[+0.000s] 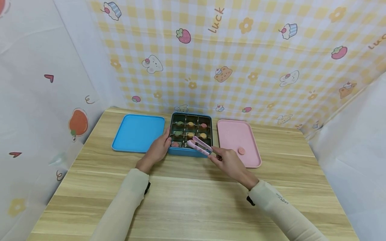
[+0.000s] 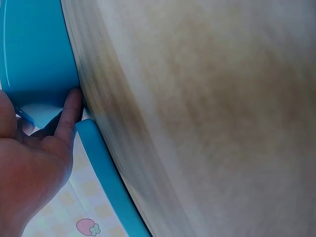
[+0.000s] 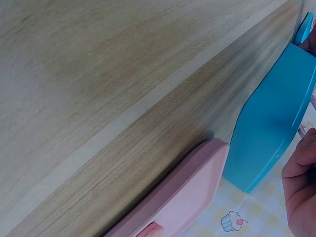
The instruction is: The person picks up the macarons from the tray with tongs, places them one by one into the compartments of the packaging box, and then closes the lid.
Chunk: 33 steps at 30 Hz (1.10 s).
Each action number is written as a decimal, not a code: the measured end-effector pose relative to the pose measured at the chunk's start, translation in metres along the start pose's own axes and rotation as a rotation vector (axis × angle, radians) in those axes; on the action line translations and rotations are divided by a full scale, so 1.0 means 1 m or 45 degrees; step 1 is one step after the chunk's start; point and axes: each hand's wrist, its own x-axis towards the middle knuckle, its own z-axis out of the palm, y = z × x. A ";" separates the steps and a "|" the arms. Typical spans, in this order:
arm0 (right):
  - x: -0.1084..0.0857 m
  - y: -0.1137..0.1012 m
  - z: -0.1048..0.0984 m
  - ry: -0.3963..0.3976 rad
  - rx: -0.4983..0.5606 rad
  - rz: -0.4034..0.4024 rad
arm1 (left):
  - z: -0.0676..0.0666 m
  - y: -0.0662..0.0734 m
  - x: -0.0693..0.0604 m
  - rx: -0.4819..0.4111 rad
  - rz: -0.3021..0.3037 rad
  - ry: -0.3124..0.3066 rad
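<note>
We see left hand (image 1: 158,147), fingers extended, against side of blue box (image 1: 184,152); right hand (image 1: 230,164) angled inward, pinching pink tongs (image 1: 197,148); backdrop (image 1: 199,67) reads "luck".

I'm seeing bright, diffuse light in the head view, sheen spreading over the tabletop (image 1: 193,204). Both wrist views are running dimmer, the left blurring heavily while gloss is streaking the blue box (image 2: 39,49).
</note>
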 end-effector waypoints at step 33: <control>-0.011 0.024 -0.018 0.175 -0.028 -0.045 | -0.001 -0.002 0.001 0.003 0.004 -0.014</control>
